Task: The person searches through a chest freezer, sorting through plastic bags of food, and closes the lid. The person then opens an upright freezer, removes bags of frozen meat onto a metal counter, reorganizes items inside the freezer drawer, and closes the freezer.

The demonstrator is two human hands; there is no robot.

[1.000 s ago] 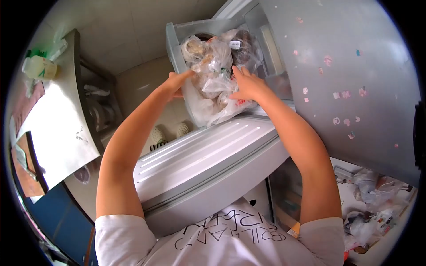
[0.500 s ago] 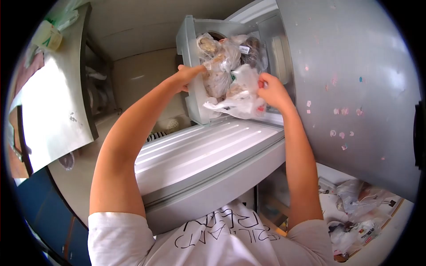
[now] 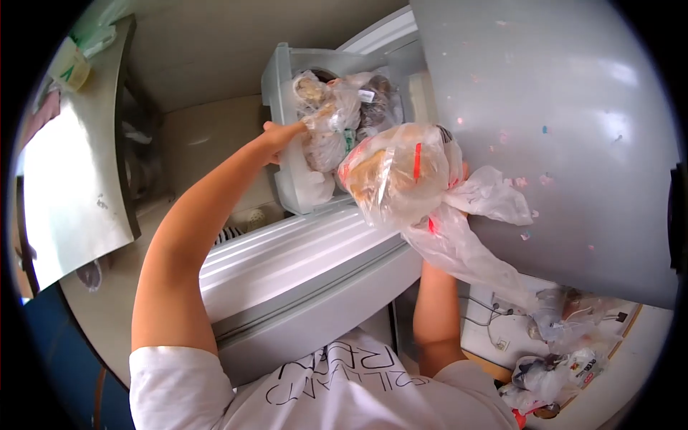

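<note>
A knotted plastic bag (image 3: 401, 175) with something yellowish-brown inside hangs in front of the fridge door, held up by my right hand (image 3: 466, 188). That hand is mostly hidden behind the bag's knot. My left hand (image 3: 284, 138) grips the left wall of the pulled-out drawer (image 3: 285, 168), its thumb outside and its fingers over the edge. Inside the drawer lie more clear bags (image 3: 326, 149) with food, and a dark bundle (image 3: 380, 100) with a white label.
The grey fridge door (image 3: 559, 107) with small stickers stands open at the right. Below the drawer is the white inner side of another door (image 3: 301, 265). A metal counter (image 3: 79, 165) is at the left. Bags (image 3: 552, 376) lie on a surface at lower right.
My right hand has lifted the knotted bag out of the drawer, toward me and to the right. My left hand remains at the drawer's left wall.
</note>
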